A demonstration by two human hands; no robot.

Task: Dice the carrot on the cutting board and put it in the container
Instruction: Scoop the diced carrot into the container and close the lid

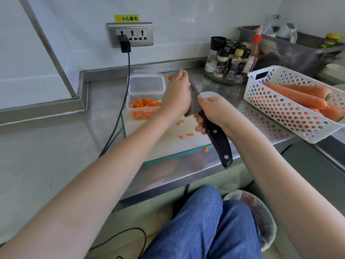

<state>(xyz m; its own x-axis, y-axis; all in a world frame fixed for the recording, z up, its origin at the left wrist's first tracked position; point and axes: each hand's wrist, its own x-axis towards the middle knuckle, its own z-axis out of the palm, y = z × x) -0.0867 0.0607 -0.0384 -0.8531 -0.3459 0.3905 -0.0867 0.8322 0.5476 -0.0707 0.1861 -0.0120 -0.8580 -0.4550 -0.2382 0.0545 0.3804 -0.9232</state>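
A steel counter (78, 139) carries a white cutting board (168, 139). Left of the board's far end sits a clear container (142, 105); right of the board, a white basket (291, 109); behind it, a spice rack (226, 71).

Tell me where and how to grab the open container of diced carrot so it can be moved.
Grip the container by its two short side walls just under the rim, coming down from above with fingers spread across the width. It stands upright and nearly full of carrot dice, so it likely needs to stay level. The near side is partly blocked by the left hand, so approach from its left.
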